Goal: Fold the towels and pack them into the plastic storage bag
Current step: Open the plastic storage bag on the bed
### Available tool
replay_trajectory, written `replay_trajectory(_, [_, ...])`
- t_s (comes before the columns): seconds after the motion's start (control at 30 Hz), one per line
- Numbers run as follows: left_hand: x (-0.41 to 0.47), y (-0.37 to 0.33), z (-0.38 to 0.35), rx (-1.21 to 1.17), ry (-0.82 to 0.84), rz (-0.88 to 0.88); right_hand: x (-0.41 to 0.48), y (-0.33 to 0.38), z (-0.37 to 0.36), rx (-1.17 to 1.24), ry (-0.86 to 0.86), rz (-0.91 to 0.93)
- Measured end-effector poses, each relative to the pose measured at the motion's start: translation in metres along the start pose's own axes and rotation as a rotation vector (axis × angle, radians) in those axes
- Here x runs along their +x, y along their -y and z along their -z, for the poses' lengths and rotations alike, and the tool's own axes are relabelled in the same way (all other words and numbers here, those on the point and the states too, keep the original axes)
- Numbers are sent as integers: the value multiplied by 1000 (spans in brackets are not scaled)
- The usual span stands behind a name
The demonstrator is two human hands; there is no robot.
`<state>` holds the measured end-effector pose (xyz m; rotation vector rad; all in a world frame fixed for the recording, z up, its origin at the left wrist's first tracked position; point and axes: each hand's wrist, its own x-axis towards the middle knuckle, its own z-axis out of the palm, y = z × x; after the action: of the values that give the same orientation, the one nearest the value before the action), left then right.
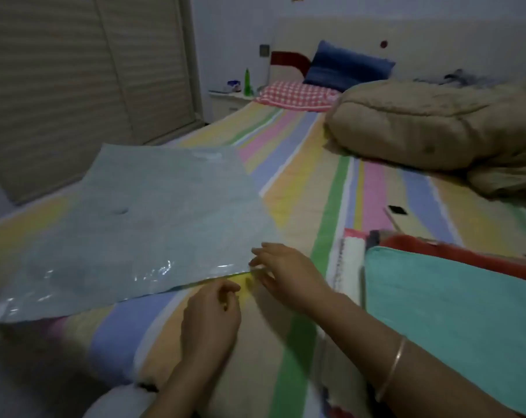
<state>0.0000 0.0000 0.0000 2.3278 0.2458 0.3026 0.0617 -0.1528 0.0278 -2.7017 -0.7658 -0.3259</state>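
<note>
Open striped bed [331, 182] runs between the flat plastic bag [141, 212] on the left and stacked towels [454, 300] on the right; a bundled quilt [430, 125] blocks the far right.

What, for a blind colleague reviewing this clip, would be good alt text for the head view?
A person's hands work at the near edge of a flat, pale plastic storage bag on a striped bed: the right hand touches its corner, and the left hand is curled just short of it. A teal towel tops a stack at the right.
</note>
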Motion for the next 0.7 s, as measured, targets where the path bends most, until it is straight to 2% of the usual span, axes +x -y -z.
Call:
replay_trajectory(0.1, [11, 7, -4, -217, 88, 180, 33, -4, -21, -69, 124, 73])
replay_trajectory(0.17, [13, 6, -2, -429, 167, 357, 43, -7, -28, -133, 217, 57])
replay_trajectory(0.27, [24, 4, 5, -777, 193, 585, 41, -13, -27, -165, 239, 18])
replay_trajectory(0.4, [37, -1, 2, -844, 194, 593, 31, -17, -15, -267, 234, 12])
replay_trajectory(0.57, [38, -15, -12, -815, 205, 538, -3, -19, 2, -290, 154, -161])
replay_trajectory(0.7, [22, -14, -7, -875, 221, 555, -22, -6, 3, -58, 42, -258])
